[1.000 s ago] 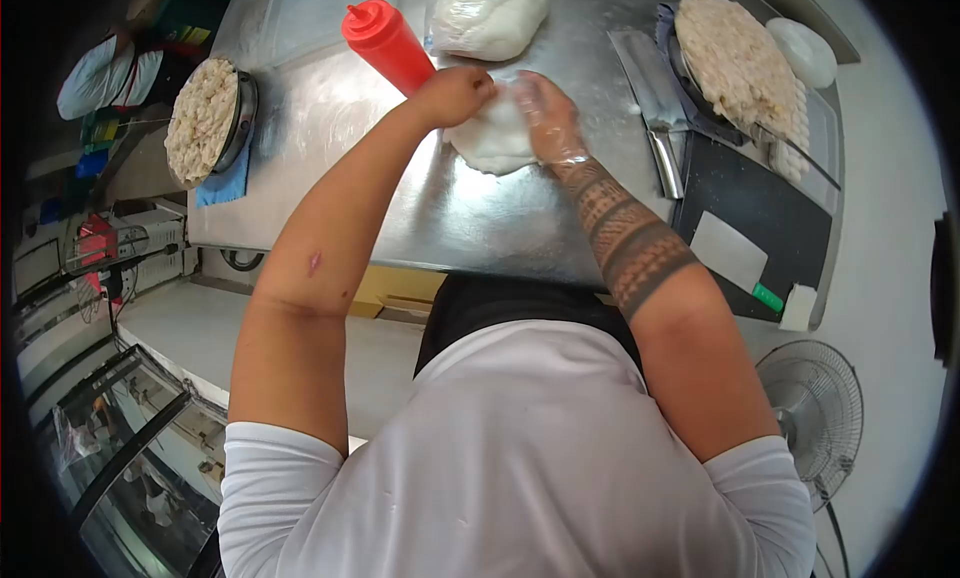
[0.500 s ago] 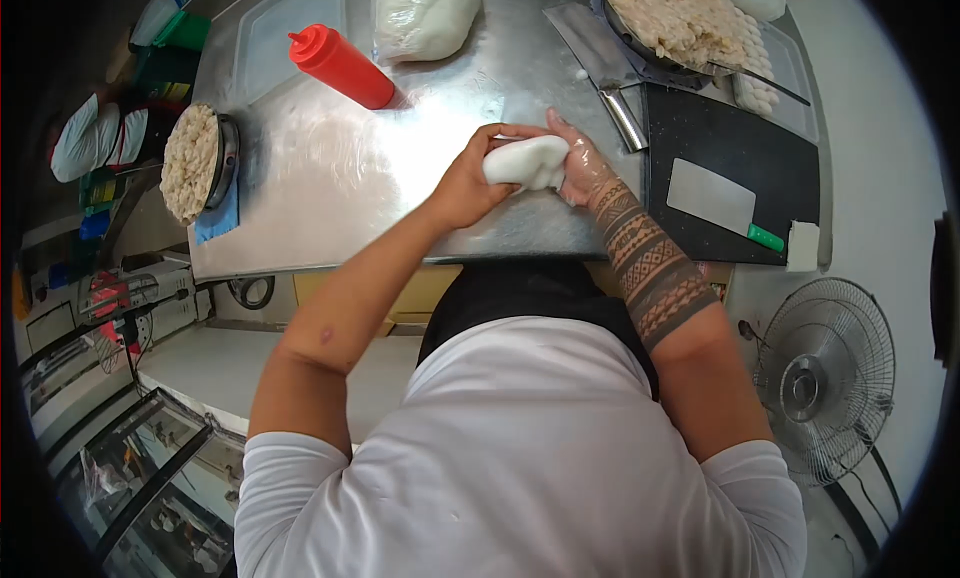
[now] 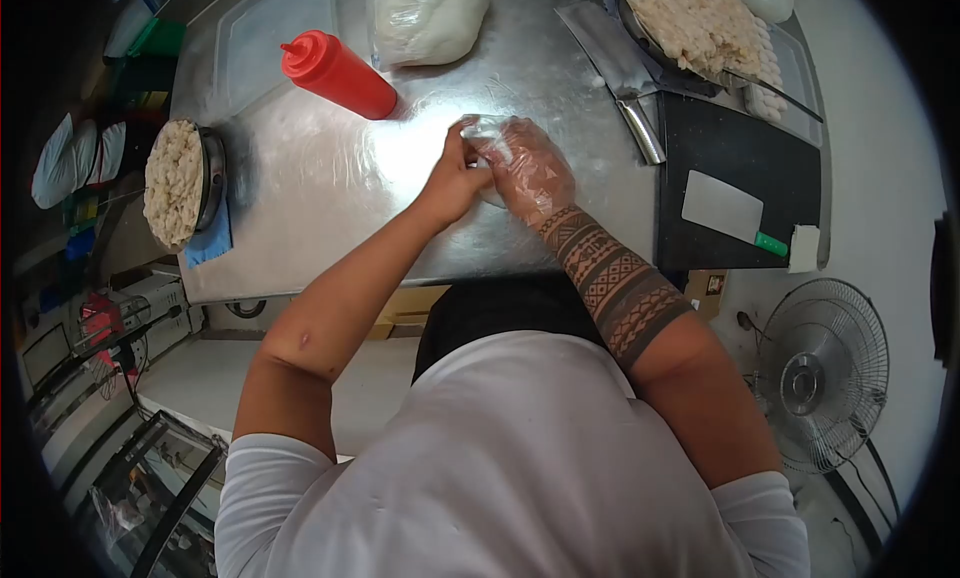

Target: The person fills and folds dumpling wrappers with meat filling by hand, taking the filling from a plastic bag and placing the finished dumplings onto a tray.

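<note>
Over the near middle of the steel table (image 3: pixel 320 208), my two hands meet around a piece of white dough (image 3: pixel 489 192). Only slivers of it show, because my right hand (image 3: pixel 537 173), in a clear plastic glove, lies across it. My left hand (image 3: pixel 457 181) curls around its left side, thumb toward the middle. Beyond them stands a red squeeze bottle (image 3: pixel 345 76), with a large plastic-wrapped mass of white dough (image 3: pixel 425 18) behind it.
On the right, a black board (image 3: pixel 735 138) holds a scraper with a green handle (image 3: pixel 722 206). A cleaver (image 3: pixel 610 63) lies left of a pan heaped with pale filling (image 3: pixel 695 23). Another filled pan (image 3: pixel 175 183) sits at the left edge. A fan (image 3: pixel 815 378) stands right.
My right hand has turned over and moved left, covering most of the dough that showed plainly before. My left hand stays near it, and the whole view has shifted slightly.
</note>
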Motion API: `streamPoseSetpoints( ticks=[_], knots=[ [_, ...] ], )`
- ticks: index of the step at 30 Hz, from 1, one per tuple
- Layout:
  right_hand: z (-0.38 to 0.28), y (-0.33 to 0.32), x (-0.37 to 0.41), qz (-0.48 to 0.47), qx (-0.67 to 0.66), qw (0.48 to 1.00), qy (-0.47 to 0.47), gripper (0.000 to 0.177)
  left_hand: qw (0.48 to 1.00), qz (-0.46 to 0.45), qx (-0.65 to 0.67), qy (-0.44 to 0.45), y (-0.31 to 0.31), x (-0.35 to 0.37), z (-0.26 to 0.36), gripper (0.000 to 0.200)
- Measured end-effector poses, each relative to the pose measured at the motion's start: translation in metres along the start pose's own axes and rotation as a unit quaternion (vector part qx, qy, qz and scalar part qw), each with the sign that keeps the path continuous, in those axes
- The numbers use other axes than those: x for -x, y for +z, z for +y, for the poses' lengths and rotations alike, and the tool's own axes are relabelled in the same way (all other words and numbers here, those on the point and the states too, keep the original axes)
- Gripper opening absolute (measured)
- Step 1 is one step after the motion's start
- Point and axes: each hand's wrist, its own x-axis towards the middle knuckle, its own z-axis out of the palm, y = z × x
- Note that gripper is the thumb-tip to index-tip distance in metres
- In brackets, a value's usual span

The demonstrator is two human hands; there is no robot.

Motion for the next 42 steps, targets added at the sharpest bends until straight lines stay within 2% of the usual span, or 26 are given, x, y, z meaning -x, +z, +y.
streamPoseSetpoints(
  ticks=[1, 2, 3, 4, 5, 6, 8, 11, 13, 15, 18, 21, 26, 28, 29, 30, 31, 32, 33, 34, 35, 36, 37, 39, 41, 42],
  knots=[
    [-0.004, -0.004, -0.004, -0.036, 0.005, 0.999, 0.02, 0.057, 0.992, 0.012, 0.093, -0.08, -0.006, -0.005, 0.015, 0.08],
    [0.002, -0.003, -0.002, -0.036, 0.005, 0.999, 0.022, 0.057, 0.996, 0.039, -0.024, -0.072, -0.006, -0.01, 0.035, 0.073],
    [0.013, 0.0, 0.006, -0.039, 0.018, 0.998, -0.039, 0.057, 0.996, 0.036, -0.023, -0.075, -0.001, -0.017, 0.047, 0.073],
    [0.018, 0.002, 0.007, -0.039, 0.032, 0.993, -0.103, 0.057, 0.973, 0.038, -0.169, 0.151, 0.005, -0.027, 0.057, 0.063],
    [0.022, 0.008, 0.005, -0.043, 0.031, 0.993, -0.104, 0.057, 0.88, 0.039, -0.303, 0.363, 0.012, -0.034, 0.062, 0.056],
    [0.024, 0.012, 0.001, -0.041, 0.049, 0.991, -0.114, 0.058, 0.882, 0.042, -0.304, 0.359, 0.021, -0.037, 0.058, 0.056],
    [0.031, 0.02, -0.012, -0.04, 0.082, 0.987, -0.134, 0.059, 0.864, -0.171, -0.286, 0.377, 0.036, -0.039, 0.043, 0.041],
    [0.051, 0.03, -0.034, -0.039, 0.128, 0.979, -0.152, 0.061, 0.89, -0.122, -0.247, 0.364, 0.034, -0.045, 0.031, 0.037],
    [0.067, 0.033, -0.045, -0.039, 0.158, 0.973, -0.162, 0.062, 0.894, -0.131, -0.233, 0.359, 0.036, -0.058, 0.027, 0.041],
    [0.08, 0.034, -0.061, -0.03, 0.19, 0.966, -0.175, 0.064, 0.865, -0.127, -0.27, 0.404, 0.039, -0.08, 0.024, 0.04],
    [0.09, 0.03, -0.069, -0.015, 0.24, 0.951, -0.196, 0.066, 0.857, -0.135, -0.281, 0.411, 0.04, -0.115, 0.022, 0.042],
    [0.09, 0.01, -0.094, -0.016, 0.169, 0.967, -0.19, 0.063, 0.872, -0.096, -0.306, 0.368, 0.044, -0.133, 0.027, 0.043],
    [0.088, 0.003, -0.121, -0.009, 0.295, 0.936, -0.192, 0.066, 0.892, 0.002, -0.362, 0.272, 0.049, -0.158, 0.04, 0.044],
    [0.081, -0.006, -0.123, -0.097, 0.264, 0.95, -0.137, 0.059, 0.891, 0.021, -0.373, 0.256, 0.044, -0.182, 0.049, 0.044],
    [0.068, -0.029, -0.121, -0.088, 0.264, 0.951, -0.136, 0.059, 0.963, 0.018, -0.233, 0.133, 0.036, -0.205, 0.056, 0.049],
    [0.046, -0.065, -0.114, -0.109, 0.141, 0.98, -0.088, 0.056, 0.997, 0.013, -0.082, -0.002, 0.029, -0.214, 0.057, 0.054],
    [0.032, -0.083, -0.103, -0.133, 0.014, 0.99, -0.039, 0.053, 0.996, 0.011, -0.084, -0.006, 0.022, -0.21, 0.052, 0.054],
    [0.064, -0.038, -0.093, 0.075, -0.134, 0.988, -0.025, 0.053, 0.965, -0.056, -0.256, 0.009, 0.011, -0.209, 0.048, 0.059],
    [0.096, -0.019, -0.079, 0.077, -0.134, 0.988, -0.025, 0.053, 0.901, -0.119, -0.417, 0.024, 0.003, -0.203, 0.044, 0.064],
    [0.129, -0.009, -0.063, 0.125, -0.129, 0.983, -0.042, 0.051, 0.857, -0.102, -0.493, 0.111, 0.001, -0.183, 0.035, 0.06],
    [0.146, -0.009, -0.056, 0.178, -0.125, 0.974, -0.062, 0.048, 0.856, -0.102, -0.494, 0.115, 0.003, -0.168, 0.048, 0.06],
    [0.134, -0.031, -0.039, 0.148, -0.349, 0.916, 0.132, 0.045, 0.851, -0.139, -0.5, 0.077, 0.003, -0.152, 0.071, 0.059],
    [0.119, -0.051, -0.011, 0.103, -0.543, 0.772, 0.314, 0.042, 0.844, -0.178, -0.505, 0.037, 0.005, -0.135, 0.089, 0.059],
    [0.121, -0.052, 0.028, 0.085, -0.55, 0.773, 0.304, 0.042, 0.848, -0.167, -0.503, 0.017, 0.007, -0.114, 0.1, 0.066],
    [0.119, -0.052, 0.049, 0.066, -0.554, 0.777, 0.291, 0.042, 0.805, -0.216, -0.55, -0.055, 0.01, -0.097, 0.093, 0.07],
    [0.116, -0.053, 0.056, 0.044, -0.529, 0.789, 0.311, 0.046, 0.783, -0.193, -0.59, -0.04, 0.015, -0.086, 0.088, 0.073]
  ],
)
